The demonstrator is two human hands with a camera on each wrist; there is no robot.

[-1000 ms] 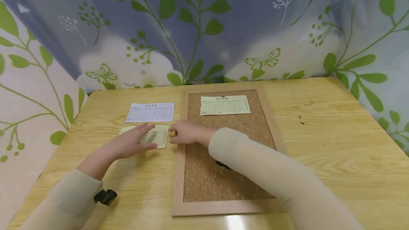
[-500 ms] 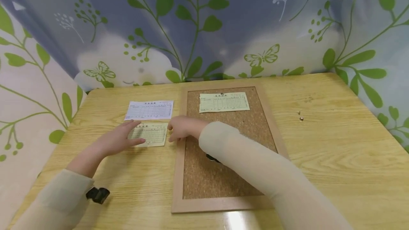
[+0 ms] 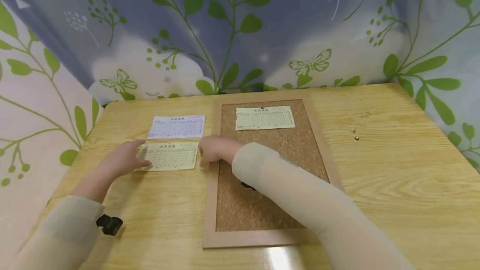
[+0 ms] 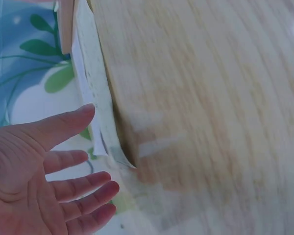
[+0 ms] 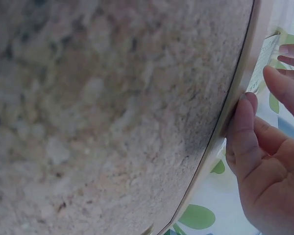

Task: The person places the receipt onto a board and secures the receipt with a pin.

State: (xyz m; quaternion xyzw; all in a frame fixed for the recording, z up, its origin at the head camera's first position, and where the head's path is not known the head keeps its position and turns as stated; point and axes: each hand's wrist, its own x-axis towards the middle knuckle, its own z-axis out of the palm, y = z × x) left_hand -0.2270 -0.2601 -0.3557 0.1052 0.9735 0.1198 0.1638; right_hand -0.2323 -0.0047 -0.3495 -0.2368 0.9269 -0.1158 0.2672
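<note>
A yellow printed slip (image 3: 168,156) lies on the table left of the corkboard, a small dark spot at its top edge. My left hand (image 3: 121,159) is by its left end, thumb and fingers extended and apart; in the left wrist view the slip's near end (image 4: 118,147) curls up off the wood beyond the thumb. At the slip's right edge, my right hand (image 3: 213,150) reaches over the board's frame, fingers bent. In the right wrist view its thumb and forefinger tips (image 5: 245,103) come together beside the slip (image 5: 265,61); whether they pinch paper is hidden.
The wood-framed corkboard (image 3: 258,203) bears another yellow slip (image 3: 265,118), pinned at its top. Just behind the loose yellow slip lies a white slip (image 3: 177,127). Small pins (image 3: 356,138) lie on the table (image 3: 408,166) to the right. A leaf-patterned curtain (image 3: 262,32) hangs behind.
My left hand has drawn back to the left, uncovering most of the loose yellow slip. The right hand stays at its right edge. The slip lies almost as before.
</note>
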